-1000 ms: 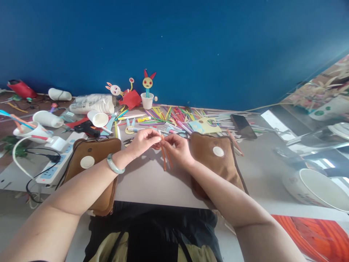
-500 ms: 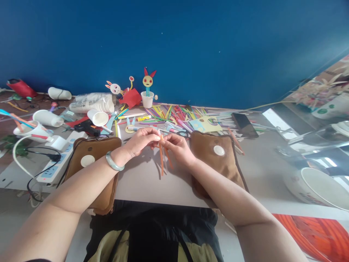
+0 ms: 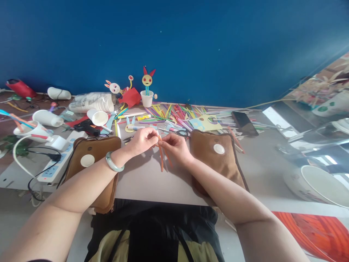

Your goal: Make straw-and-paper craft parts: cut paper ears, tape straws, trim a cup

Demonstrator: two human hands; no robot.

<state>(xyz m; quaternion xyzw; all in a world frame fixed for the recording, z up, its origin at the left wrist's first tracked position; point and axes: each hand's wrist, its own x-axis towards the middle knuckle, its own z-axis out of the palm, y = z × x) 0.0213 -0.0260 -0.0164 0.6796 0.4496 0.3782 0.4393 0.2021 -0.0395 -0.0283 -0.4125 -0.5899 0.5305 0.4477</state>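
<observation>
My left hand (image 3: 143,141) and my right hand (image 3: 176,146) meet over the middle of the table, fingertips almost touching. Between them is an orange pipe cleaner (image 3: 161,160), with two orange ends hanging down towards the tabletop. My right thumb and finger pinch it near the top. On the left, my thumb and forefinger are also closed at its upper end, by a small white bit; the fingers hide most of that spot. Just behind the hands lie scissors (image 3: 181,133) and a paper rabbit head (image 3: 130,126) with blue ears.
Brown cushioned pouches flank my arms, one left (image 3: 94,174) and one right (image 3: 218,160). Coloured sticks (image 3: 174,114) cover the table's back, near a potted rabbit figure (image 3: 147,96). A power strip (image 3: 58,160) and paper cups (image 3: 92,103) stand left; a phone (image 3: 244,123) and bowl (image 3: 313,187) right.
My left hand has turned slightly, its fingers more curled. The hanging orange ends have shifted up a little. Both hands remain together at the same place.
</observation>
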